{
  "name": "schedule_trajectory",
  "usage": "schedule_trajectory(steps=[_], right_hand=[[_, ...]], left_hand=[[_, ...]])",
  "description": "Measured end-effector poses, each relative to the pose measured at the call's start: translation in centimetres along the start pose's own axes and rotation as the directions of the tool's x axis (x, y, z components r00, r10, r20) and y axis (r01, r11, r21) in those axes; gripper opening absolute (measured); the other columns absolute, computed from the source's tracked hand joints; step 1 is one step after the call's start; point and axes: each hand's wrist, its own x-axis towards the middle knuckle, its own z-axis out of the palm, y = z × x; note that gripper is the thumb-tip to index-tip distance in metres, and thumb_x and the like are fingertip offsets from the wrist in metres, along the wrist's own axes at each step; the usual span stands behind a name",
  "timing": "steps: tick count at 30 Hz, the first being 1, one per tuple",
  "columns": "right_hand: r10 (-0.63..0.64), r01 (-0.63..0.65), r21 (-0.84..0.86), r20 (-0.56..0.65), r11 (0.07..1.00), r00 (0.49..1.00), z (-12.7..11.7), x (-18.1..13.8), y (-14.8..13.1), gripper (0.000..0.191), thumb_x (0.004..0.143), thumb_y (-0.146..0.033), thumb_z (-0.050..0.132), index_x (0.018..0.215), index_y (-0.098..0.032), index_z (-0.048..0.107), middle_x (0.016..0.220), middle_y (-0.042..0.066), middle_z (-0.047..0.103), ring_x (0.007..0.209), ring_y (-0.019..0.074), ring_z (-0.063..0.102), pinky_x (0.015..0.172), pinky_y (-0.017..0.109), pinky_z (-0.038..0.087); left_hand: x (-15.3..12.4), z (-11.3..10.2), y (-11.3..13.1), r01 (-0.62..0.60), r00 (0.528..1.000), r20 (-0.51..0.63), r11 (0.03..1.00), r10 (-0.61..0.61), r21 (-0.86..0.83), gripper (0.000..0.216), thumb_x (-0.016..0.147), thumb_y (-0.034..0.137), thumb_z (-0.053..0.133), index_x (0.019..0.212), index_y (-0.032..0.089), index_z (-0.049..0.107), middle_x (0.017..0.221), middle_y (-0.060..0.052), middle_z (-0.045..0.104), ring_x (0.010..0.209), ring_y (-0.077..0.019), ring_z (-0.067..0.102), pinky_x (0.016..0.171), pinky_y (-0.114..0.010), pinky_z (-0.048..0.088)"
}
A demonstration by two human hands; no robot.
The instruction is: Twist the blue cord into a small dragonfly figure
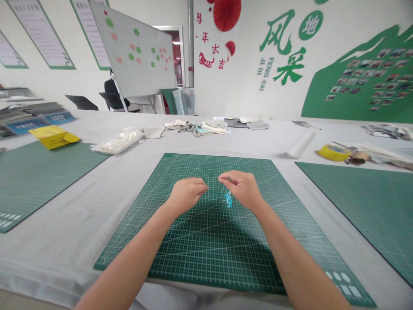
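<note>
Above the green cutting mat (180, 254), my left hand (187, 193) and my right hand (243, 188) face each other a short gap apart, both with fingertips pinched together. A faint thin thread (212, 180) seems to run between the two pinches; it is too fine to make out well. Just below my right fingers shows a small bright blue and whitish thing (228, 199), perhaps beads. Whether it hangs from the thread or lies on the mat I cannot tell.
More green mats lie at left (51, 176) and right (361, 202). Farther back are a yellow folded card (53, 136), a clear plastic bag (119, 140), fabric pieces (214, 125), a yellow tape roll (334, 152) and a white roll (301, 144).
</note>
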Motion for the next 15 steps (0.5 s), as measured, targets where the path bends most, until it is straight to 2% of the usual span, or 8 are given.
schedule_trajectory(steps=[2, 4, 6, 8, 11, 15], right_hand=[[0.065, -0.065, 0.031, 0.014, 0.997, 0.998, -0.3, 0.2, 0.4, 0.015, 0.085, -0.029, 0.059, 0.082, -0.022, 0.072, 0.073, 0.000, 0.069, 0.061, 0.0123, 0.059, 0.059, 0.025, 0.043], [0.139, -0.141, 0.072, 0.033, 0.987, 0.990, -0.6, 0.4, 0.9, 0.017, 0.083, -0.033, 0.061, 0.079, -0.021, 0.072, 0.054, -0.003, 0.057, 0.048, 0.0093, 0.045, 0.049, 0.023, 0.035], [0.196, -0.202, 0.125, 0.059, 0.971, 0.979, -0.7, 0.6, 1.6, 0.021, 0.080, -0.037, 0.063, 0.076, -0.020, 0.072, 0.045, -0.006, 0.041, 0.043, 0.0079, 0.034, 0.045, 0.023, 0.028], [0.234, -0.249, 0.191, 0.098, 0.950, 0.967, -0.6, 0.7, 2.4, 0.023, 0.077, -0.040, 0.065, 0.075, -0.018, 0.072, 0.044, -0.007, 0.032, 0.044, 0.0073, 0.030, 0.045, 0.022, 0.025], [0.287, -0.322, 0.312, 0.151, 0.894, 0.946, 0.0, 0.6, 3.6, 0.026, 0.073, -0.043, 0.068, 0.074, -0.017, 0.071, 0.047, -0.007, 0.033, 0.046, 0.0071, 0.028, 0.046, 0.022, 0.024], [0.381, -0.429, 0.429, 0.198, 0.795, 0.903, 1.4, 0.3, 4.6, 0.027, 0.068, -0.041, 0.071, 0.073, -0.015, 0.069, 0.049, -0.005, 0.044, 0.047, 0.0076, 0.033, 0.047, 0.022, 0.026]], left_hand=[[0.0, -0.2, 0.1, -0.031, 0.999, 0.011, 0.997, 0.032, -0.074, 0.026, 0.093, 0.021, 0.045, 0.087, 0.024, 0.071, 0.084, 0.000, 0.069, 0.083, -0.0147, 0.062, 0.069, -0.025, 0.043], [0.0, -0.3, 0.3, -0.038, 0.999, 0.016, 0.987, 0.041, -0.154, 0.026, 0.092, 0.021, 0.047, 0.088, 0.024, 0.072, 0.087, 0.000, 0.070, 0.085, -0.0144, 0.063, 0.071, -0.025, 0.044], [0.0, -0.5, 0.5, -0.027, 0.999, 0.029, 0.971, 0.035, -0.237, 0.025, 0.092, 0.022, 0.048, 0.090, 0.024, 0.072, 0.089, 0.000, 0.070, 0.086, -0.0145, 0.063, 0.073, -0.025, 0.045], [0.1, -0.7, 0.7, -0.004, 0.998, 0.054, 0.947, 0.022, -0.321, 0.023, 0.091, 0.023, 0.050, 0.090, 0.025, 0.073, 0.090, 0.000, 0.071, 0.086, -0.0148, 0.064, 0.074, -0.026, 0.047], [0.2, -0.9, 1.0, 0.027, 0.997, 0.073, 0.884, 0.008, -0.467, 0.020, 0.089, 0.023, 0.053, 0.088, 0.024, 0.074, 0.088, -0.001, 0.071, 0.084, -0.0147, 0.065, 0.075, -0.026, 0.048], [0.4, -1.0, 0.9, 0.059, 0.998, 0.009, 0.758, -0.070, -0.649, 0.016, 0.087, 0.021, 0.057, 0.084, 0.020, 0.073, 0.084, -0.003, 0.070, 0.081, -0.0151, 0.064, 0.076, -0.026, 0.048]])
